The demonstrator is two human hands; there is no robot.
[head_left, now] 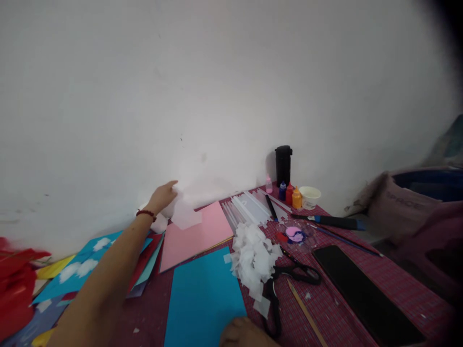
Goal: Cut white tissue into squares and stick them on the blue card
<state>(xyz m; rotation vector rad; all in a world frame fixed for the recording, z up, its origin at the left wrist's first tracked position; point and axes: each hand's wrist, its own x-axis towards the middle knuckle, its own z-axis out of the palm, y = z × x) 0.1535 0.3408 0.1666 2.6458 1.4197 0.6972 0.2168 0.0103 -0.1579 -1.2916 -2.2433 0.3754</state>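
My left arm stretches out toward the wall, and my left hand [162, 196] is closed on the edge of a thin white paper sheet [185, 213], held just above the far corner of a pink sheet [198, 233]. A red bead bracelet sits on that wrist. Only part of my right hand [243, 333] shows at the bottom edge. It rests beside a blue sheet [202, 299], and its fingers are hidden. A pile of small white paper squares [253, 258] lies between the blue sheet and black scissors [289, 277].
A black flask [283, 164], small paint bottles [289, 193] and a white cup [310, 195] stand by the wall. A palette with pink paint [294, 234], a utility knife [334, 222], white strips [248, 207], a long black slab [365, 294] and a wooden stick [306, 313] lie on the red mat. Cloud-decorated blue paper [81, 267] lies on the left.
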